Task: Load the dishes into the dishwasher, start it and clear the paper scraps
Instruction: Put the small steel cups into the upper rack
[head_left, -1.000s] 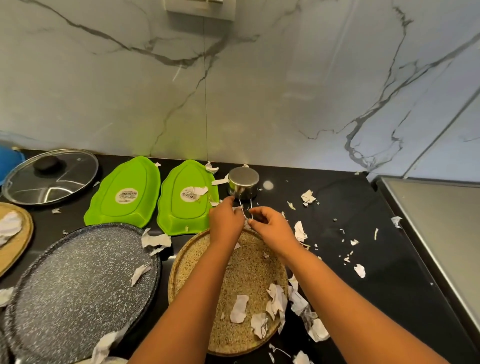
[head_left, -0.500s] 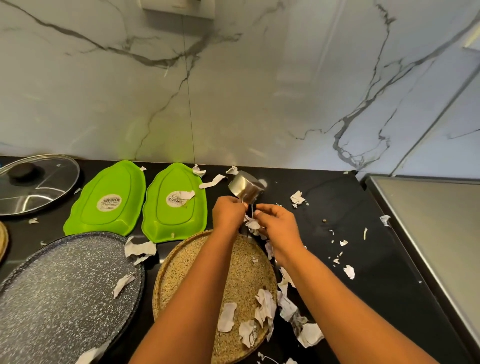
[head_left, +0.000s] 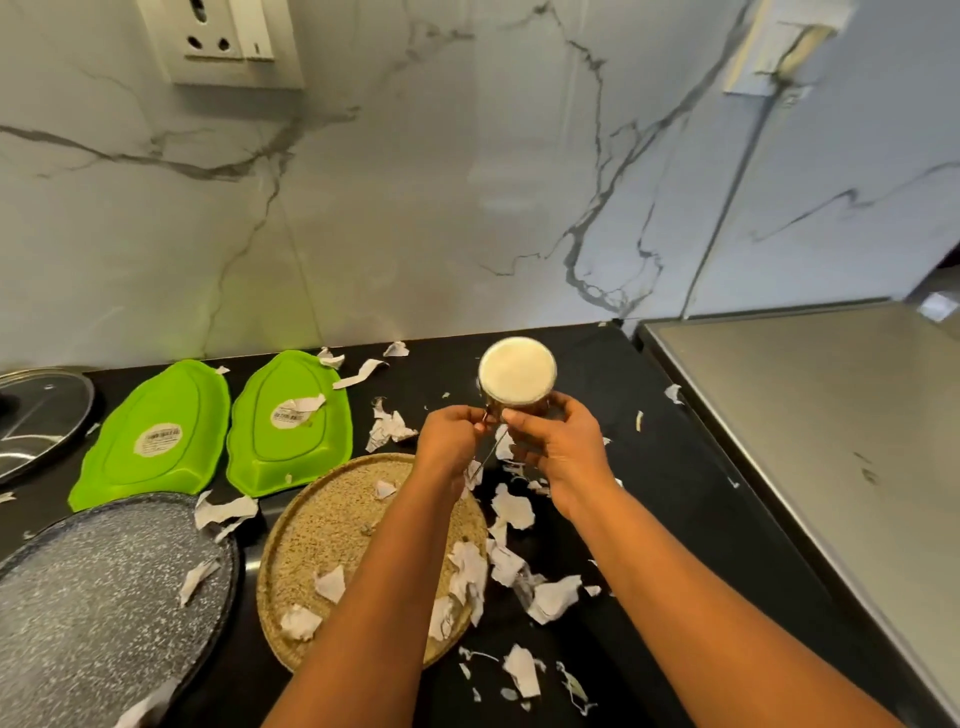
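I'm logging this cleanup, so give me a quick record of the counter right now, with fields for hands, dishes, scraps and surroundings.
hands: left hand and right hand together hold a small steel cup above the counter
green trays: two, side by side, upside down
woven plate: under the left forearm
speckled pan: left front
glass lid: far left
paper scraps: scattered over counter and dishes

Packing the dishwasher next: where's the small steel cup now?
Head view, centre-right: the steel cup is held in both hands, left hand and right hand, beyond the woven plate.

Both hands (head_left: 511, 441) raised, fingers (head_left: 519, 415) pinched
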